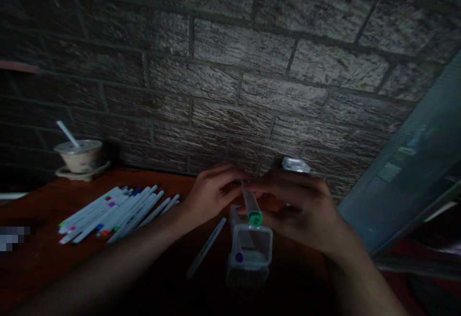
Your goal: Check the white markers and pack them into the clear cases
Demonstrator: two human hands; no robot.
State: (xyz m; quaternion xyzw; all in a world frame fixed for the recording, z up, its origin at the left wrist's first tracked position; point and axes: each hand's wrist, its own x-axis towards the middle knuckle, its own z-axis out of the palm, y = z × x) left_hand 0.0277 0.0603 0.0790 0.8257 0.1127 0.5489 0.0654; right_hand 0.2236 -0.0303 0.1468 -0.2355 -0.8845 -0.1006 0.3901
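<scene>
A white marker with a green end (255, 217) is held above a clear plastic case (268, 251). My left hand (212, 188) pinches the marker's far end. My right hand (302, 205) is closed around the marker's right side, its thumb near the case's upper part; whether it also touches the case is unclear. Inside the case lies a marker with a purple end (239, 257). Just left of the case, a single white marker (207, 248) rests on the dark table.
A pile of white markers (118, 212) with coloured ends covers the table's left side. Behind it stands a lidded cup (79, 155) with a straw. A clear container (296, 164) sits behind my right hand. The brick wall (230, 90) borders the table's back.
</scene>
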